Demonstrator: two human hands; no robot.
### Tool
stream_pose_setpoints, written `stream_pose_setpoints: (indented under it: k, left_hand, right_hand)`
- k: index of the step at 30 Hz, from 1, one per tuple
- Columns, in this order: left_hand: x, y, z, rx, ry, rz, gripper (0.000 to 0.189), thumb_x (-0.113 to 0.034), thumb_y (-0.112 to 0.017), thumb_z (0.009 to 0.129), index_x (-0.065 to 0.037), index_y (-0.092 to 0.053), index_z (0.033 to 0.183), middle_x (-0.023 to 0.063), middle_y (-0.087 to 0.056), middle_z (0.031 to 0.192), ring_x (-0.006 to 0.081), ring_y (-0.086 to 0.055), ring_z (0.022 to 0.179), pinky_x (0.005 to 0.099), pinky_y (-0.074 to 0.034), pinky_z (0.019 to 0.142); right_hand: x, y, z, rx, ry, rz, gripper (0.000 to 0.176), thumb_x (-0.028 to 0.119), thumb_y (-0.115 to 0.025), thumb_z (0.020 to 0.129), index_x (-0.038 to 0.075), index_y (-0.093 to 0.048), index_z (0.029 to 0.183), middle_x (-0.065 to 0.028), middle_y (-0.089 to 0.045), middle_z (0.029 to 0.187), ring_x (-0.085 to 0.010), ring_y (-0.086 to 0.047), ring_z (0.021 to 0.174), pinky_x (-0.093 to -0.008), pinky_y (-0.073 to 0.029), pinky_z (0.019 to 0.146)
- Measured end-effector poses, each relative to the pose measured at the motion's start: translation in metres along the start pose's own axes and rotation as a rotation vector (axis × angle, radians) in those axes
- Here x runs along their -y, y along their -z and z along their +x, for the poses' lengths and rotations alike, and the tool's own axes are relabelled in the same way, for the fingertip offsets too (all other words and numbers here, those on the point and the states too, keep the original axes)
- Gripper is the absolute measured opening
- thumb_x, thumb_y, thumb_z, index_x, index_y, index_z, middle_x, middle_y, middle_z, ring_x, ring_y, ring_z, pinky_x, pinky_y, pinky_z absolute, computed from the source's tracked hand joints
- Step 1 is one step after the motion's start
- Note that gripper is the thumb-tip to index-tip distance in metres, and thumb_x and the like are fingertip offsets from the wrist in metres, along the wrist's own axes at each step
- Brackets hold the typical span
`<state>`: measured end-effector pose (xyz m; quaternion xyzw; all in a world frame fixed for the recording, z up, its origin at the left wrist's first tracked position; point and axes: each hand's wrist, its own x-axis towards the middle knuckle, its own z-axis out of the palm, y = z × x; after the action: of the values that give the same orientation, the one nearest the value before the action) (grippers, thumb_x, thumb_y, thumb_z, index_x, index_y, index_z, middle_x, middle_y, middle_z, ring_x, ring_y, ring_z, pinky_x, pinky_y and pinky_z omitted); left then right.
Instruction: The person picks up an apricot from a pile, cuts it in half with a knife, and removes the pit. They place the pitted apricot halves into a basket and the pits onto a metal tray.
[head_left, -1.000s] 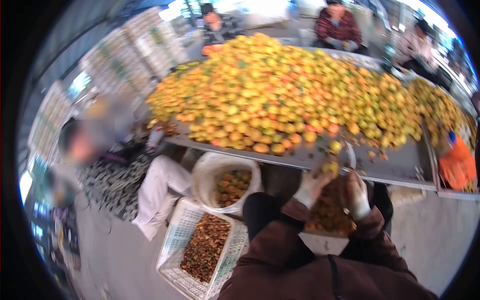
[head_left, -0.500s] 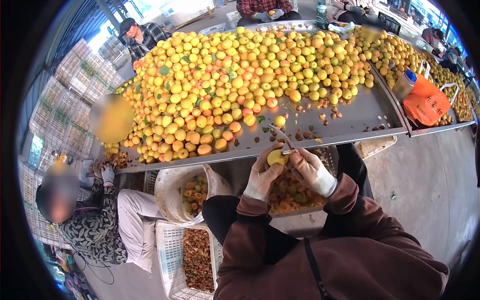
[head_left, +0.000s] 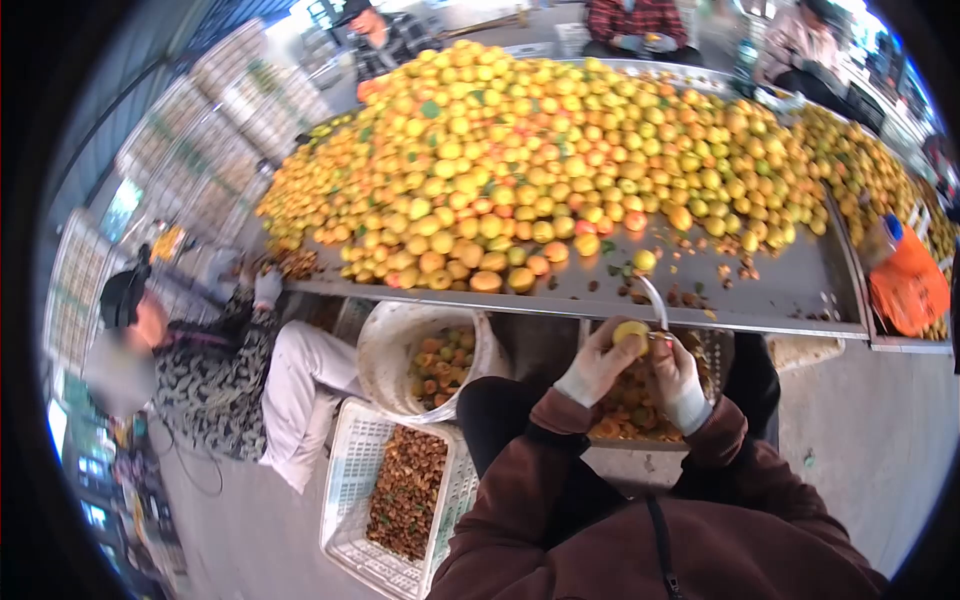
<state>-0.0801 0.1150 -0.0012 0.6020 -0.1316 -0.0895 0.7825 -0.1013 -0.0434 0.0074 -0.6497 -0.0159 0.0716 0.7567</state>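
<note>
Fruit (head_left: 631, 333) cupped tight in my left hand (head_left: 596, 370) grip, steadied | right hand (head_left: 680, 378) grip clamped on knife (head_left: 655, 300) | both over tub (head_left: 630, 443) under surface (head_left: 780, 290) near edge, likely catching pieces

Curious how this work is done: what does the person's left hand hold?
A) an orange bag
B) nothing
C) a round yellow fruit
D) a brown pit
C: the left hand grips a round yellow fruit, while the right hand holds a curved metal blade right beside it.
</note>
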Motion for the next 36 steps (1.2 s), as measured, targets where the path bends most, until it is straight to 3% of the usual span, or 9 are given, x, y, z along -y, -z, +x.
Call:
stream_pose_setpoints:
  k: [8, 13, 15, 17, 23, 25, 27, 31, 36]
  left_hand:
    - [-0.021, -0.004, -0.001, -0.077, -0.085, 0.267, 0.025, -0.027, -0.066, 0.091, -0.006, -0.061, 0.103, 0.0128, -0.058, 0.103, 0.0278, -0.052, 0.098, 0.0381, -0.042, 0.088]
    - [-0.015, -0.006, 0.004, -0.262, -0.183, 0.488, 0.029, -0.026, -0.068, 0.09, -0.004, -0.059, 0.106, 0.0143, -0.062, 0.095, 0.0267, -0.06, 0.091, 0.0356, -0.048, 0.079]
    - [-0.011, -0.001, 0.009, -0.309, -0.155, 0.463, 0.032, -0.026, -0.068, 0.091, -0.004, -0.058, 0.113, 0.0106, -0.064, 0.102, 0.0189, -0.062, 0.097, 0.0314, -0.05, 0.078]
    - [0.019, 0.008, 0.021, -0.278, -0.096, -0.022, 0.036, -0.026, -0.064, 0.094, -0.005, -0.057, 0.122, 0.0048, -0.063, 0.107, 0.0135, -0.06, 0.101, 0.0285, -0.051, 0.081]
    - [-0.005, 0.012, 0.013, -0.272, -0.038, -0.432, 0.035, -0.02, -0.057, 0.098, -0.002, -0.054, 0.128, 0.0048, -0.061, 0.117, 0.0139, -0.058, 0.107, 0.029, -0.049, 0.09]
    - [-0.005, 0.015, 0.007, -0.305, -0.108, -0.406, 0.034, -0.016, -0.056, 0.097, 0.001, -0.055, 0.126, 0.0076, -0.061, 0.123, 0.0171, -0.058, 0.112, 0.0337, -0.049, 0.094]
    - [-0.012, 0.014, 0.0, -0.279, -0.163, -0.39, 0.034, -0.015, -0.053, 0.098, 0.003, -0.054, 0.126, 0.0102, -0.06, 0.125, 0.0191, -0.058, 0.115, 0.035, -0.046, 0.098]
    - [-0.03, 0.008, -0.004, -0.189, -0.154, -0.529, 0.048, -0.027, -0.055, 0.098, 0.0, -0.045, 0.136, 0.0097, -0.06, 0.12, 0.0197, -0.058, 0.11, 0.0343, -0.044, 0.099]
    - [-0.032, 0.013, -0.004, -0.114, -0.179, -0.482, 0.054, -0.024, -0.057, 0.094, 0.004, -0.042, 0.138, 0.0142, -0.06, 0.118, 0.0223, -0.058, 0.11, 0.0345, -0.044, 0.098]
  right_hand:
    - [-0.037, 0.007, 0.013, -0.026, 0.158, -0.075, 0.044, 0.043, -0.051, 0.1, 0.0, -0.058, 0.111, -0.0021, -0.062, 0.095, -0.0094, -0.054, 0.088, -0.0258, -0.047, 0.075]
    - [0.005, 0.018, 0.032, -0.022, 0.326, -0.888, 0.022, 0.023, -0.055, 0.097, 0.001, -0.054, 0.1, -0.0256, -0.058, 0.074, -0.0493, -0.057, 0.079, -0.0439, -0.047, 0.061]
    - [-0.006, 0.024, 0.043, -0.107, 0.386, -0.775, 0.023, 0.024, -0.055, 0.097, 0.002, -0.053, 0.096, -0.0228, -0.056, 0.072, -0.0413, -0.06, 0.069, -0.0405, -0.046, 0.062]
    - [-0.049, 0.046, 0.069, -0.169, 0.269, -0.43, 0.03, 0.03, -0.051, 0.101, 0.0, -0.055, 0.1, -0.006, -0.052, 0.075, -0.0125, -0.044, 0.072, -0.0291, -0.043, 0.064]
    - [-0.021, 0.005, 0.041, -0.05, 0.123, -0.128, 0.029, 0.028, -0.05, 0.102, 0.0, -0.057, 0.107, -0.0013, -0.054, 0.083, -0.0103, -0.047, 0.076, -0.0249, -0.043, 0.068]
    - [0.008, -0.015, 0.026, 0.053, -0.129, 0.483, 0.027, 0.023, -0.05, 0.102, 0.0, -0.058, 0.114, 0.0009, -0.055, 0.086, -0.0085, -0.049, 0.079, -0.0236, -0.045, 0.069]
    - [-0.046, 0.024, 0.04, 0.073, 0.082, -0.191, 0.035, 0.017, -0.054, 0.098, -0.003, -0.052, 0.127, 0.0007, -0.055, 0.088, -0.0077, -0.05, 0.078, -0.0241, -0.046, 0.064]
    - [0.025, -0.02, 0.013, 0.11, 0.349, -0.35, 0.027, 0.024, -0.053, 0.1, -0.002, -0.055, 0.11, -0.0046, -0.052, 0.075, -0.0086, -0.047, 0.073, -0.0274, -0.045, 0.064]
    - [0.04, -0.025, 0.003, 0.164, 0.264, -0.41, 0.027, 0.029, -0.051, 0.101, 0.002, -0.054, 0.099, -0.0121, -0.052, 0.071, -0.0181, -0.049, 0.065, -0.0325, -0.046, 0.063]
